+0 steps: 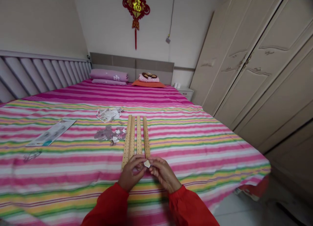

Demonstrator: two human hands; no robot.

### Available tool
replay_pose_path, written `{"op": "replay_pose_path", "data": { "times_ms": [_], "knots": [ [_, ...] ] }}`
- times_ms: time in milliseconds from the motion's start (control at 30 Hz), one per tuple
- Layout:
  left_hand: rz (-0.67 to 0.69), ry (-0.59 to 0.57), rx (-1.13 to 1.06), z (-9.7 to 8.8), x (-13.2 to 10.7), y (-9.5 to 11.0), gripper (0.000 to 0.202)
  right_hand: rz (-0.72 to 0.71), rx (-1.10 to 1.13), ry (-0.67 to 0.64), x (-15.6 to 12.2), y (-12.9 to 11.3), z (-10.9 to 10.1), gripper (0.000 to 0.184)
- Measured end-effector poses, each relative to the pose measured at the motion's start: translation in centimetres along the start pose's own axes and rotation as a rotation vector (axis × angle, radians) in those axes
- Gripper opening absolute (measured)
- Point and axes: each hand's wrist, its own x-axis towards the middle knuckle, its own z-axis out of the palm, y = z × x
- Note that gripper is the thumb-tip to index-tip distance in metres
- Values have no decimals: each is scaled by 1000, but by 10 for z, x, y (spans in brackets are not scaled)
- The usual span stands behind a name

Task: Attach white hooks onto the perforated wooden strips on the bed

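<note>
Close together at the near side of the bed, my left hand (133,171) and my right hand (163,173) pinch a small white piece (147,163) between their fingertips. The piece has an angular outline; its exact kind is too small to make out. Just beyond my fingers lie several long wooden strips with rows of small holes (139,134), side by side and pointing away from me. To their left is a heap of small clear bags with white pieces (110,134). Behind that heap sits a pile of white parts in clear plastic (109,114).
On the left lies a flat clear-and-white package (52,133), with a small clear wrapper (33,155) nearer me. A striped cloth (195,160) covers the bed. Folded bedding (109,75) rests by the headboard (156,67); a wardrobe (244,63) stands on the right.
</note>
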Motion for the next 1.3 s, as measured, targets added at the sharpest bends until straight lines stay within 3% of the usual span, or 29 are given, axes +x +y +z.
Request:
{"op": "replay_pose_path", "data": {
  "times_ms": [200,333,600,767,900,1167,1300],
  "knots": [
    [-90,43,-133,15,-5,1,22,-1,36,-20,-10,-4,-1,27],
    [-281,114,-306,23,-6,7,31,-8,9,-26,-13,-3,-7,34],
    [-621,81,-448,26,5,14,46,-111,-139,46,-3,7,-12,29],
    [-700,73,-463,20,33,10,50,-216,-221,74,15,-3,-5,28],
    [-696,26,-404,17,49,5,40,-211,-215,134,24,-6,-3,26],
    [-769,9,-254,27,59,-14,10,-179,-245,195,35,5,-11,22],
    [-696,-11,-94,29,62,-15,1,-195,-267,221,42,7,-15,20]
  ]
}}
